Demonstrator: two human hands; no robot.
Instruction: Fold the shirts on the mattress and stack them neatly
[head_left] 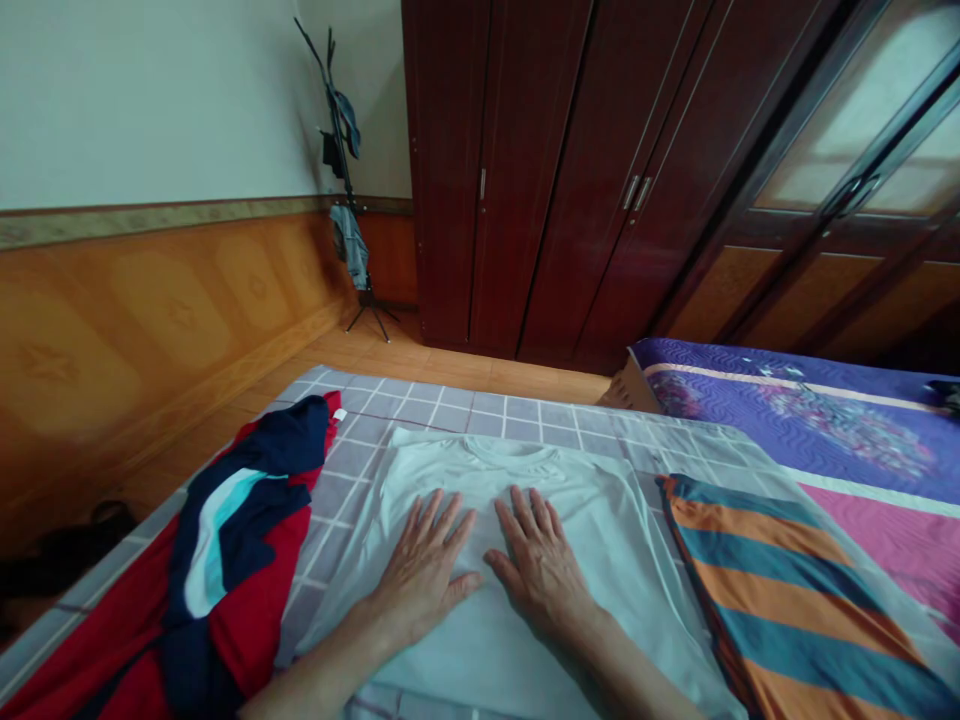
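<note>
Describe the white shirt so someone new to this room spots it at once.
Start at the dark-red wardrobe, then come down to the checked sheet. The white shirt lies there, collar toward the wardrobe, left hand and right hand on it. It alone is plain, between the red-and-navy garment on the left and the striped garment on the right.

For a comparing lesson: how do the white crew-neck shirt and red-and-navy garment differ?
The white crew-neck shirt is plain; the red-and-navy garment is multicoloured. The shirt lies fairly flat; the garment is bunched. The left hand and right hand rest on the shirt, not the garment. Both lie on the checked sheet.
</note>
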